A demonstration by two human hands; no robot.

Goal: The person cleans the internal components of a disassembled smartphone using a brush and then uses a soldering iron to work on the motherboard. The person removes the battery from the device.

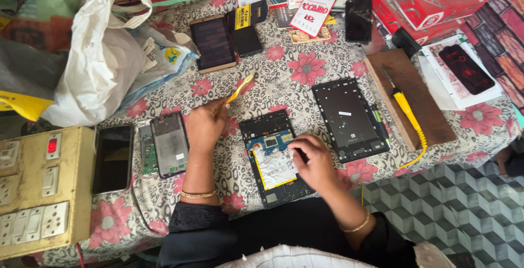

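An opened tablet (273,156) lies on the flowered tablecloth (305,69) in front of me, its blue circuit board and silver battery exposed. My right hand (311,161) rests on its right side, fingers curled down onto the inner parts; something small and dark may be pinched, I cannot tell. My left hand (204,126) hovers just left of the tablet, holding a yellow toothbrush (239,89) that points up and right. The tablet's black back cover (349,118) lies to the right.
A yellow-handled soldering iron (406,109) rests on a wooden board (409,96) at right. Phones and opened phone parts (164,143) lie at left beside a switch box (38,191). White plastic bags (101,55), another tablet (213,43), boxes and packets crowd the far edge.
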